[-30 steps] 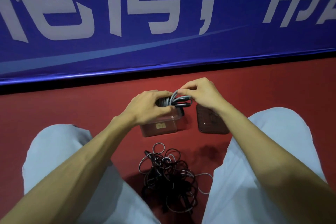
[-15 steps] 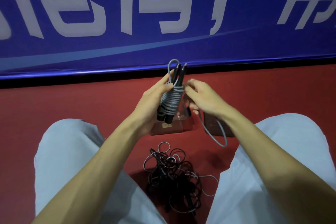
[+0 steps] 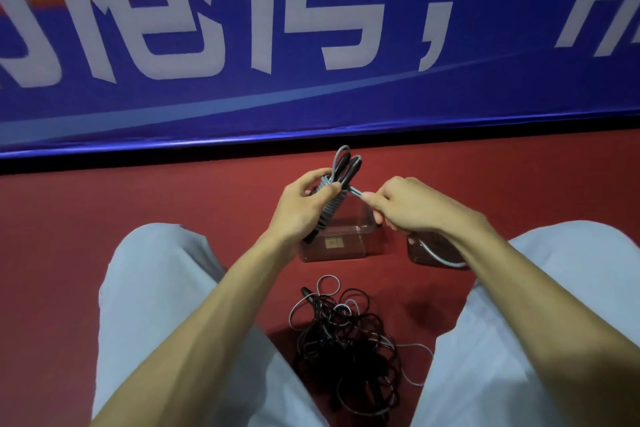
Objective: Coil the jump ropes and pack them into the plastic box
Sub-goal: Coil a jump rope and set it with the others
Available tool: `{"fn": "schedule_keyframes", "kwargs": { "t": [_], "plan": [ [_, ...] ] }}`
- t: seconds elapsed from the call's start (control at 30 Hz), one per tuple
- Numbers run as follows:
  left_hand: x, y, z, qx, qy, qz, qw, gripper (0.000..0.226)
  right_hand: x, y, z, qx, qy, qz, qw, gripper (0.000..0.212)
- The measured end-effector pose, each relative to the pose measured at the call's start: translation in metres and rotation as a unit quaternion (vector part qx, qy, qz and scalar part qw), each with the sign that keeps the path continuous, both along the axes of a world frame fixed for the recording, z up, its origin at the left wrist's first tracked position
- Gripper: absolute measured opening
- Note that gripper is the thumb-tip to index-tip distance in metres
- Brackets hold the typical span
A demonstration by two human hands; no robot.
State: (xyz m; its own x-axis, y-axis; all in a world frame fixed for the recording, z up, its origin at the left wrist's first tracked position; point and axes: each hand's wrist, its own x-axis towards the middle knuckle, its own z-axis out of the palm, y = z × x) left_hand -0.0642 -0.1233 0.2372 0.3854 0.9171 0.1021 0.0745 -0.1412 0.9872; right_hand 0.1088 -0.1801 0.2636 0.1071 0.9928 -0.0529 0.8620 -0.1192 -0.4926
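The left hand [image 3: 304, 206] grips the wound rope [image 3: 329, 209], tilted, just above the clear box [image 3: 334, 250] on the red floor [image 3: 138, 198]. The right hand [image 3: 407, 210] pinches the rope's loose gray end, just right of the bundle. A pile [image 3: 346, 333] of tangled ropes lies near the box.

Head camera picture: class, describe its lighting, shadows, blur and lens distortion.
Head view: dim light; the banner letters smear with motion blur, and its lower edge bows slightly, a wide-angle effect; the tangled rope pile lies in deep shadow; the left hand and right hand on the grey jump rope look fairly sharp.
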Motion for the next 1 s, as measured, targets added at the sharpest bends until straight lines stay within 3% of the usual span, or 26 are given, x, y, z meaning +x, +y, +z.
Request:
{"fn": "schedule_keyframes", "kwargs": {
  "t": [0.1, 0.27, 0.37, 0.43, 0.57, 0.7, 0.87, 1.0],
  "plan": [
    [0.001, 0.009, -0.011, 0.076, 0.082, 0.027, 0.993, 0.026, -0.001, -0.002, 0.001, -0.043, -0.067, 0.036, 0.996, 0.044],
    [-0.013, 0.026, -0.017, 0.192, 0.289, 0.115, 0.931, 0.042, -0.003, -0.008, 0.002, -0.067, -0.161, 0.112, 0.978, 0.026],
    [-0.016, 0.031, -0.021, 0.206, 0.34, 0.099, 0.912, 0.043, -0.012, -0.011, 0.0, -0.048, -0.148, 0.162, 0.974, 0.025],
    [-0.016, 0.033, -0.023, 0.219, 0.361, 0.096, 0.901, 0.043, -0.015, -0.011, -0.004, -0.017, -0.073, 0.162, 0.984, 0.025],
    [-0.018, 0.036, -0.021, 0.233, 0.345, 0.115, 0.902, 0.042, -0.012, -0.003, -0.015, 0.004, 0.15, 0.059, 0.987, 0.028],
    [-0.017, 0.031, -0.013, 0.258, 0.311, 0.112, 0.908, 0.04, -0.006, -0.001, -0.023, -0.077, 0.284, -0.015, 0.956, 0.04],
    [-0.018, 0.024, -0.001, 0.217, 0.198, 0.081, 0.952, 0.033, -0.008, -0.004, -0.032, -0.127, 0.34, -0.013, 0.932, 0.047],
    [-0.017, 0.024, 0.005, 0.161, 0.097, 0.067, 0.98, 0.024, -0.021, -0.003, -0.026, -0.107, 0.314, -0.027, 0.943, 0.062]
  ]
}}
